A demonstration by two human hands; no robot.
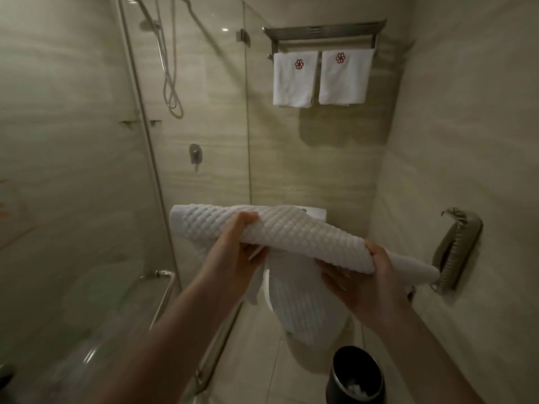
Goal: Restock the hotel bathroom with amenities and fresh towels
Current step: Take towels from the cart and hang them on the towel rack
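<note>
White quilted towel (pixel 280 231), folded, held.

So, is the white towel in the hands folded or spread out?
Partly folded: the white towel is doubled over between the left hand and right hand, one part hanging loose below.

Rack (pixel 325 32) at upper right of centre, left towel (pixel 294 80) and right towel (pixel 345 77) side by side under it, shower hose (pixel 172 83) behind glass panel (pixel 87 170) at upper left, folded towel (pixel 291 231) across mid-frame in left hand (pixel 239 246) and right hand (pixel 364 275), bin (pixel 357 374) below at bottom.
</note>
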